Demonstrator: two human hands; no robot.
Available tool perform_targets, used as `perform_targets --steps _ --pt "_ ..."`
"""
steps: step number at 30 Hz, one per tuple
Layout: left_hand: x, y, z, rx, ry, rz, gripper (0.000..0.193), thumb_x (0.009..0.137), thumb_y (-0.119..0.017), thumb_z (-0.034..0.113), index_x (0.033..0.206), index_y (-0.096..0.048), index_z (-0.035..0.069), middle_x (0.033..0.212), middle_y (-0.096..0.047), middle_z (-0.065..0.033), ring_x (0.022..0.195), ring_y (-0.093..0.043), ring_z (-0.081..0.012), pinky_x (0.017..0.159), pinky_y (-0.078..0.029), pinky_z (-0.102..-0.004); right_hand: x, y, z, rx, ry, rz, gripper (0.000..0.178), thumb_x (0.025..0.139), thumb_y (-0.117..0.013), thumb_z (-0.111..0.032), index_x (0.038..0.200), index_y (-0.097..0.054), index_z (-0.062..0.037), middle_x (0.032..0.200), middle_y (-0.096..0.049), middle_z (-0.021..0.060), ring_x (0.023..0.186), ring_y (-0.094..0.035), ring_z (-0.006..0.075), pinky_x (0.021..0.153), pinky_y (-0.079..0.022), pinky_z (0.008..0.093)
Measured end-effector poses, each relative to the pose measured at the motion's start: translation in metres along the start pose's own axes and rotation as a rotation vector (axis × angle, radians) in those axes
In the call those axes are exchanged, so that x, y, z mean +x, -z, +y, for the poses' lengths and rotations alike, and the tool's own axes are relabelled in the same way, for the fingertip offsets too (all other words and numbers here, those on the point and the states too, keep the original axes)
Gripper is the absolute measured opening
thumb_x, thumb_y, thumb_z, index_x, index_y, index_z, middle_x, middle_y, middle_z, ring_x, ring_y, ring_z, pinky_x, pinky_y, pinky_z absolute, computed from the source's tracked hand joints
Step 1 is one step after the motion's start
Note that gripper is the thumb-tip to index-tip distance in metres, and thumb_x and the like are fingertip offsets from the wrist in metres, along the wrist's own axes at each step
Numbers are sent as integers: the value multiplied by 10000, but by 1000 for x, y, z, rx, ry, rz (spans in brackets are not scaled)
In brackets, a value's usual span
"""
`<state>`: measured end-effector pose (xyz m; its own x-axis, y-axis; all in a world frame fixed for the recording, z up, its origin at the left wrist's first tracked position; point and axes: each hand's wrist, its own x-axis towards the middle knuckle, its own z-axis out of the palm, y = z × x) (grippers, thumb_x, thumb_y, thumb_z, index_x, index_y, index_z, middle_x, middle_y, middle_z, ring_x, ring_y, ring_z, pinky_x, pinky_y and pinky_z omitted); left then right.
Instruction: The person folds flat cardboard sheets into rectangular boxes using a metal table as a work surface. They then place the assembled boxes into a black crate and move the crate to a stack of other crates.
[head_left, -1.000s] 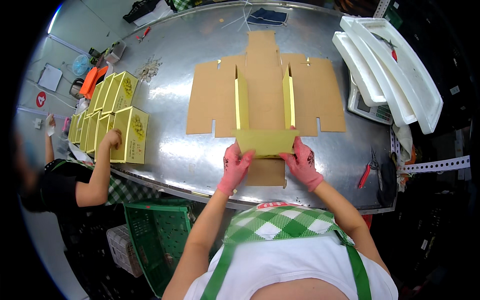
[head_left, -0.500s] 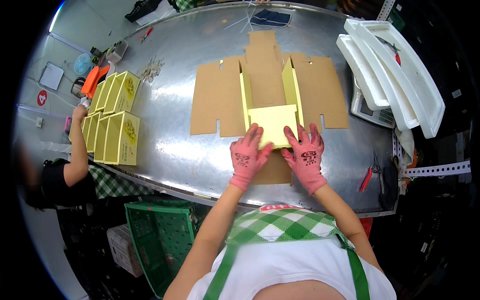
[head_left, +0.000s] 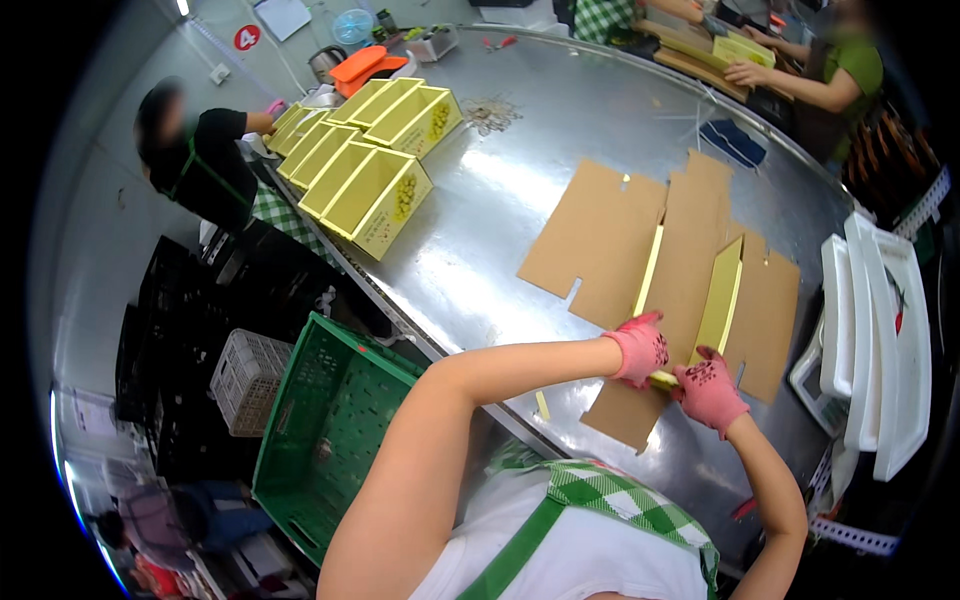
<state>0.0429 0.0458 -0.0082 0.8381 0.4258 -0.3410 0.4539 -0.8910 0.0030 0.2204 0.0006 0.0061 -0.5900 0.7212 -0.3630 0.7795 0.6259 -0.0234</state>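
from afar i see the carton point(head_left: 685, 260) near the counter's front edge point(head_left: 470, 382), its yellow flap point(head_left: 664, 379), broad before, now a sliver, so likely upright, left hand point(head_left: 640, 350) and right hand point(head_left: 713, 393) curled there, pinching or not i can't tell.

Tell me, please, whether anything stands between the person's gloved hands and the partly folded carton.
Nothing visible does. The left hand and the right hand both touch the near end of the carton directly. The white trays stand off to the right and the yellow boxes off to the left, apart from it.
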Motion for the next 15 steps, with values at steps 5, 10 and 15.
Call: perform_targets --steps 5,10,15 --pt "14 19 -11 -90 -123 -237 376 730 -607 429 913 -673 108 838 -662 -74 805 -641 -247 834 -443 -415 16 18 6 162 10 -241 303 790 -550 -322 988 -610 -102 894 -660 122 861 -632 275 798 -481 377" --pt "19 21 -18 -159 -152 -283 339 688 -638 396 910 -667 142 848 -658 -42 786 -637 -240 645 -503 -397 26 18 -1 418 11 -252 453 792 -552 -462 1120 -596 -153 915 -667 107 860 -628 287 799 -481 376" --pt "22 14 -23 -266 -156 -254 417 629 -661 454 911 -685 148 835 -679 -52 789 -646 -249 689 -499 -392 37 53 -7 548 -47 -539 488 778 -580 -455 1147 -585 -136 848 -660 130 796 -633 248 767 -477 354"
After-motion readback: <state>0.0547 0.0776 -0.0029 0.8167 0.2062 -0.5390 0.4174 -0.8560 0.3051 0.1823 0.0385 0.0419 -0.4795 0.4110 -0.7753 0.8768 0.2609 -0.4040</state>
